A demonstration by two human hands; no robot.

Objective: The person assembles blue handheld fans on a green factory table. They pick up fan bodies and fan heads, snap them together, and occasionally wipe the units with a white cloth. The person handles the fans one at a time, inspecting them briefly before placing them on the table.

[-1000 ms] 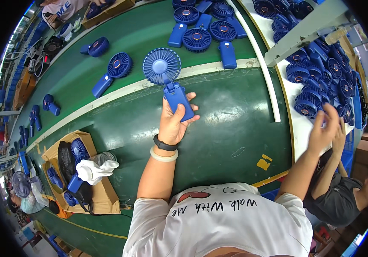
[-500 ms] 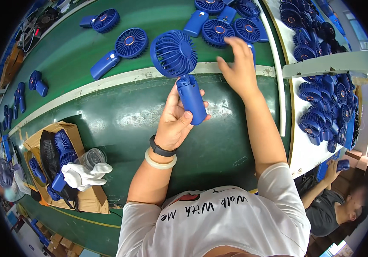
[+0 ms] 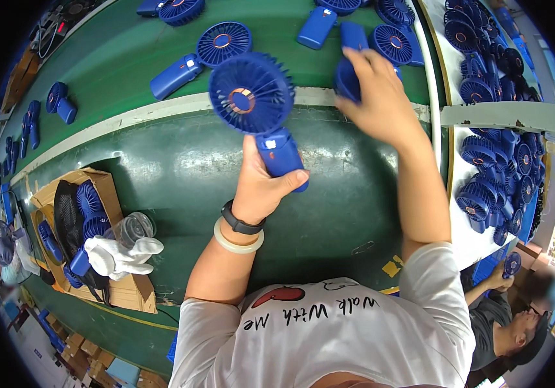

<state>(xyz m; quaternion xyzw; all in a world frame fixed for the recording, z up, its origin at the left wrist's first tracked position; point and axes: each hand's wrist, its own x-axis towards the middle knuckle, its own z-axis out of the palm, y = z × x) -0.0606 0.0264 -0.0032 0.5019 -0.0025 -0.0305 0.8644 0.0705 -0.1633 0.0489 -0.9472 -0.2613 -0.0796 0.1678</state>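
Note:
My left hand [image 3: 259, 187] is closed round the handle of a blue handheld fan [image 3: 281, 155]. Its round grille is up and tilted, with the coppery-ringed hub showing. Over the near right part of the green belt, my right hand [image 3: 384, 97] has its fingers and thumb about the head of a second blue handheld fan [image 3: 347, 81], slightly blurred; the hand covers part of it. Just beyond that hand lie a blue fan handle [image 3: 353, 35] and another fan [image 3: 392, 44]. A fan with a ringed grille [image 3: 224, 43] lies behind the held one.
More fans lie along the green belt [image 3: 119, 77]. At left, a cardboard box [image 3: 129, 294] holds fans and a black mesh pouch; white gloves [image 3: 122, 257] and a clear cup [image 3: 136, 227] rest there. Fans crowd the white side table [image 3: 462, 239]. A co-worker [image 3: 507, 330] holds a fan at lower right.
The fan in my left hand has turned, so its hubbed front now shows. My right hand has closed on a fan head and drawn it nearer. The view has shifted slightly.

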